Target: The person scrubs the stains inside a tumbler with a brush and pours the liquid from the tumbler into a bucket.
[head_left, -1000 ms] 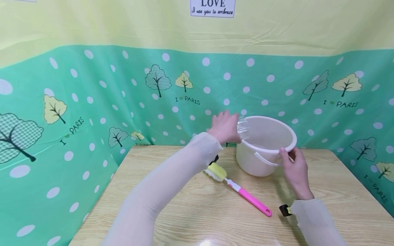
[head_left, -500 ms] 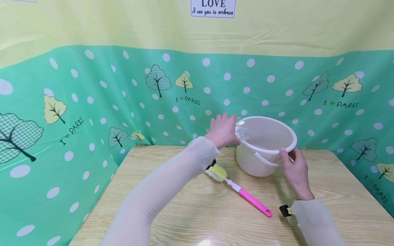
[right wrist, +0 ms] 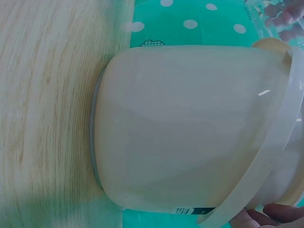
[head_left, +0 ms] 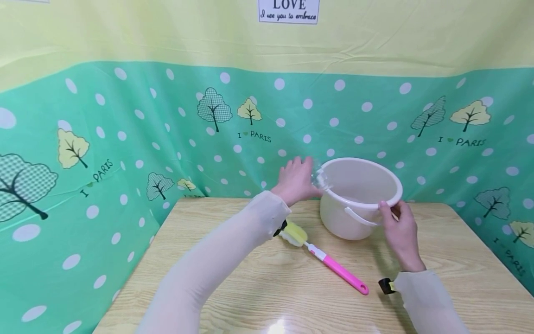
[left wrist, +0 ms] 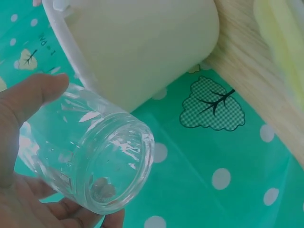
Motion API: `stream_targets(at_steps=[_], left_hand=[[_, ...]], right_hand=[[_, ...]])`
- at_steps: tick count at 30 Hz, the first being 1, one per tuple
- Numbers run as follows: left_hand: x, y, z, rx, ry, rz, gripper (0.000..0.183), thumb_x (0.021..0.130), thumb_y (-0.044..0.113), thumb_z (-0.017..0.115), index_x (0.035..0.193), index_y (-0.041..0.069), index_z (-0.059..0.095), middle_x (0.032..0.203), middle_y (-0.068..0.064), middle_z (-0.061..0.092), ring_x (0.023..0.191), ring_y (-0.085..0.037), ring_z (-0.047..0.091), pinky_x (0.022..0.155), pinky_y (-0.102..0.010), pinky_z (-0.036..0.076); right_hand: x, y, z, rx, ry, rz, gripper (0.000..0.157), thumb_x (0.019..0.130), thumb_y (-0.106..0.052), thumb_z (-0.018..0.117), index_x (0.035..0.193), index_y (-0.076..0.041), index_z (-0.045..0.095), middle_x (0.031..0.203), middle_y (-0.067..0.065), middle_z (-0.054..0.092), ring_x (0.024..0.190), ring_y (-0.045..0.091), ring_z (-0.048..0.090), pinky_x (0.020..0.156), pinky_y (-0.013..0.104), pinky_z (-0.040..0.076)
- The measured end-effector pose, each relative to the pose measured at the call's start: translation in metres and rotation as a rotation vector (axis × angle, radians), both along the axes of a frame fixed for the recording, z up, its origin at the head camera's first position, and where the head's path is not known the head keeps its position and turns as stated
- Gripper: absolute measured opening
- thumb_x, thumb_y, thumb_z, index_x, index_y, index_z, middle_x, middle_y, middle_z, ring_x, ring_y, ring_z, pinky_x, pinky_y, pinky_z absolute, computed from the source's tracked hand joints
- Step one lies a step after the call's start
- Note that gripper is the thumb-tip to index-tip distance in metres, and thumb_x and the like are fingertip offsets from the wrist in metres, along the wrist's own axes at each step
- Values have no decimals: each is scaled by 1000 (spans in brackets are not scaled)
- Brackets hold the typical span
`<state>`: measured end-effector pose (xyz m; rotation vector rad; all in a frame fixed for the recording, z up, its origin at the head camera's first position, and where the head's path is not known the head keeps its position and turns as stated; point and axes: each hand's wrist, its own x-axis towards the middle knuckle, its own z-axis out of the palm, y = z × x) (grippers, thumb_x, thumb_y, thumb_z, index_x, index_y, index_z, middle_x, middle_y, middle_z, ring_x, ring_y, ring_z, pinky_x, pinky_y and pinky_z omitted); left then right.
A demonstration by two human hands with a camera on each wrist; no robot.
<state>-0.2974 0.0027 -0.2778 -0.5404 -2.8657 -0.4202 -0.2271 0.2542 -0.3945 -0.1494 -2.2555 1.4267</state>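
Observation:
My left hand (head_left: 296, 181) holds a clear cup (head_left: 320, 177) beside the left rim of a cream-coloured bucket (head_left: 348, 220). Seen from the left wrist, the thumb and fingers curl round the cup (left wrist: 114, 164), which lies tilted with one round end toward the camera. Glare covers part of its wall. At the bucket's right front, my right hand (head_left: 400, 234) grips the rim, thumb outside. Only its fingertips show low in the right wrist view, close to the bucket's white handle (right wrist: 266, 171). The bucket stands upright on the table.
On the wooden table (head_left: 250, 287) lies a sponge brush (head_left: 340, 271) with a pink handle and a yellow and white head, in front of the bucket. A green dotted cloth (head_left: 167, 120) hangs behind the table and along its left side.
The left hand and cup have shifted left, away from the bucket's opening, and slightly down. The right hand, the bucket and the brush have stayed put.

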Motion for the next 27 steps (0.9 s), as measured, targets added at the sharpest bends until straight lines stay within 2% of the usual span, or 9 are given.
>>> stream_targets(at_steps=[9, 16, 23, 27], left_hand=[[2, -4, -8, 57, 44, -5, 66, 69, 52, 79, 113, 15, 47, 94, 0, 47, 84, -17, 46, 70, -31, 43], [2, -7, -16, 102, 37, -10, 81, 69, 51, 79, 129, 10, 45, 107, -3, 50, 92, -17, 49, 76, -30, 48], [3, -9, -22, 138, 25, -6, 86, 68, 51, 80, 134, 9, 42, 114, -5, 51, 99, -17, 51, 81, -29, 49], [2, -11, -26, 163, 17, -3, 86, 68, 48, 80, 133, 7, 41, 113, -6, 51, 97, -17, 51, 81, -29, 49]], right_hand=[[-1, 0, -1, -4, 5, 0, 64, 99, -45, 45, 145, -3, 33, 142, 19, 41, 133, 36, 36, 103, 57, 36], [-1, 0, -1, -5, 6, -3, 64, 99, -45, 45, 145, -3, 33, 142, 19, 42, 133, 36, 37, 103, 56, 37], [0, 0, -1, -7, 4, 5, 64, 99, -45, 44, 146, -3, 32, 143, 19, 40, 133, 36, 36, 102, 57, 36], [0, 0, -1, -7, 4, 12, 64, 99, -46, 44, 146, -4, 31, 143, 18, 40, 134, 36, 35, 102, 57, 36]])
